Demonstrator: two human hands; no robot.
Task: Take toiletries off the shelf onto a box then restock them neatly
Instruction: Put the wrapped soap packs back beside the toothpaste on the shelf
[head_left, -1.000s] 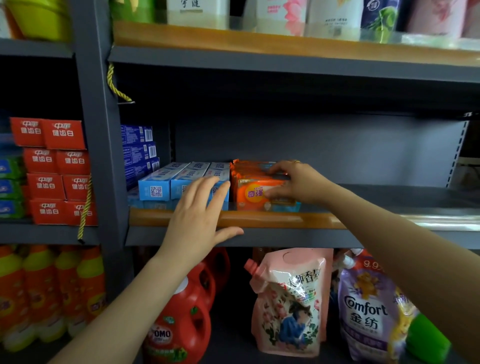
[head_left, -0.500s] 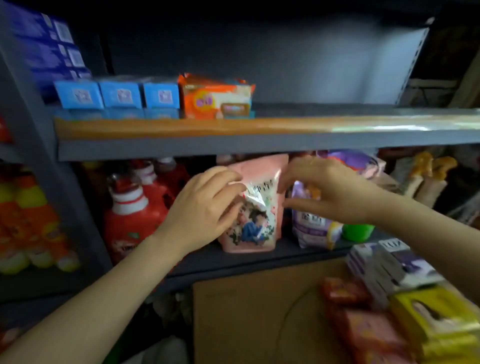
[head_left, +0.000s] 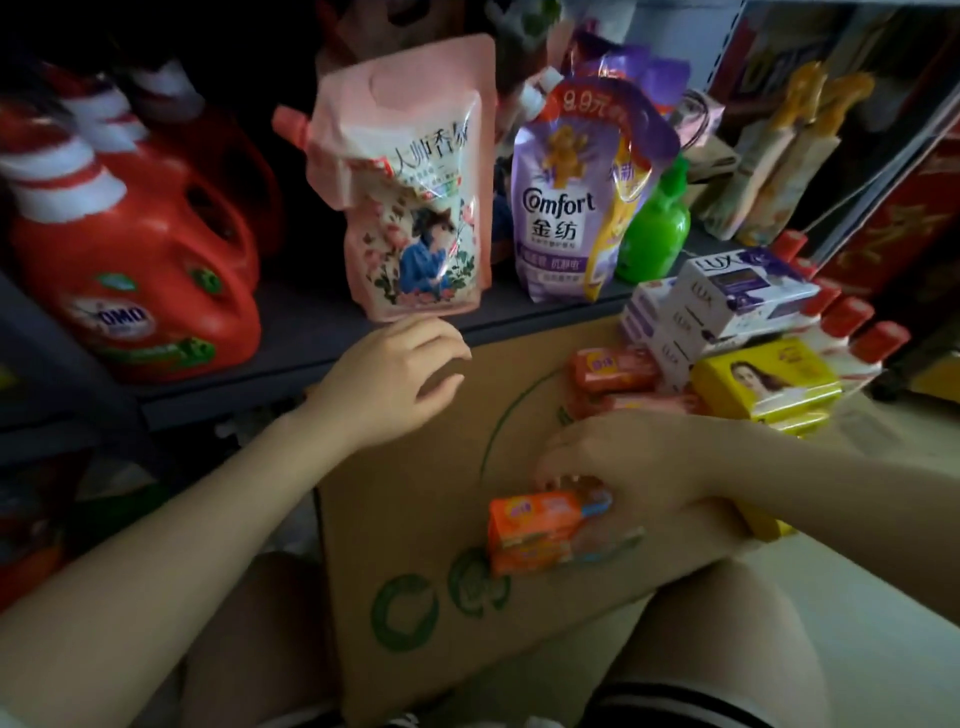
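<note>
A cardboard box (head_left: 415, 519) with green print lies in front of my knees, below the lower shelf (head_left: 311, 332). My right hand (head_left: 623, 462) grips a stack of orange soap packs (head_left: 535, 525) that rests on the box top, fingers curled over its right end. Further up, my left hand (head_left: 395, 379) hovers over the box's far edge with loosely bent fingers and holds nothing. It is just below a pink refill pouch (head_left: 415, 197) that stands on the shelf.
More orange soap packs (head_left: 613, 371), white LUX boxes (head_left: 727, 296) and yellow soap packs (head_left: 763, 384) crowd the box's right end. On the shelf stand red OMO jugs (head_left: 140, 260), a purple Comfort pouch (head_left: 561, 208) and a green bottle (head_left: 654, 234). Red-capped bottles (head_left: 852, 322) stand far right.
The view has dropped from the shelves to the box. Both hands came down from the pink pouch; my right hand now grips orange soap packs on the box.
</note>
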